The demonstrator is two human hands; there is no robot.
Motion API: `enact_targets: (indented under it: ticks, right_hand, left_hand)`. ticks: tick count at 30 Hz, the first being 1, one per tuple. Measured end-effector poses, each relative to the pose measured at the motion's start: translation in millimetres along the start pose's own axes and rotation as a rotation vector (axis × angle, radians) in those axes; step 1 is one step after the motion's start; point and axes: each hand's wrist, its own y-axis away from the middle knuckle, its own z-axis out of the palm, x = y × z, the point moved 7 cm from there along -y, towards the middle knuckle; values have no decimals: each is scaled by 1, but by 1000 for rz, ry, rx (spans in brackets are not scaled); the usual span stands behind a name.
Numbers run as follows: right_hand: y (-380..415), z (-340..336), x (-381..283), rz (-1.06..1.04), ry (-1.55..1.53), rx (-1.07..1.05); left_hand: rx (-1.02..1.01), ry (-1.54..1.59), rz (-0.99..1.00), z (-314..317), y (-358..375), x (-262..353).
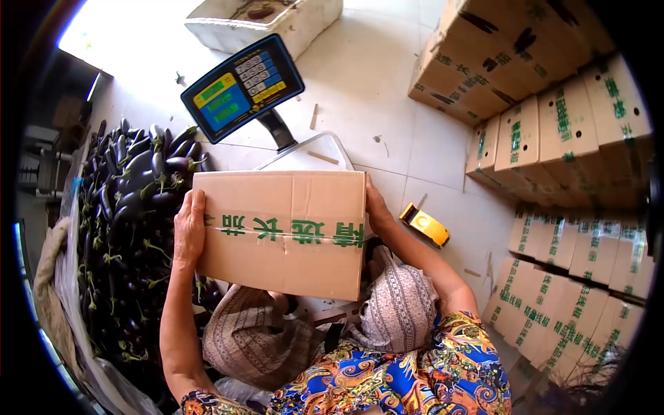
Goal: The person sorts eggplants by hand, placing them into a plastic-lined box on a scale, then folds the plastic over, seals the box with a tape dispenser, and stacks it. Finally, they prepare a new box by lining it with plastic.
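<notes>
A brown cardboard box (283, 256) with green printed characters is held between my two hands, above my knees and partly over a scale's platform (321, 146). My left hand (188, 228) presses its left end, with fingers along the edge. At the opposite end, my right hand (376, 206) grips the box's upper right corner; most of its fingers are hidden behind the cardboard. Clear tape runs across the printed face. Just beyond the box stands the scale's display and keypad (242, 88), tilted on its post.
A big heap of eggplants (128, 228) lies to my left. A yellow tape dispenser (427, 224) sits on the tiled floor at right. Stacked cartons (560, 131) line the right side, with more cartons (560, 311) nearer me. A white foam box (304, 24) stands at the back.
</notes>
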Motion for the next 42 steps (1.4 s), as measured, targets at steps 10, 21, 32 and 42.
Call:
enact_targets:
  ticks: [10, 21, 32, 42]
  right_hand:
    - [55, 56, -129, 103, -104, -343]
    - [294, 226, -245, -1030, 1264, -669]
    - [238, 214, -238, -1189, 1565, 78]
    - [100, 62, -188, 70, 847, 81]
  left_hand:
    - [70, 617, -150, -29, 28, -102]
    - [-255, 494, -75, -2, 29, -17]
    - [-374, 488, -11, 55, 48, 6]
    - [-348, 1267, -264, 83, 54, -77]
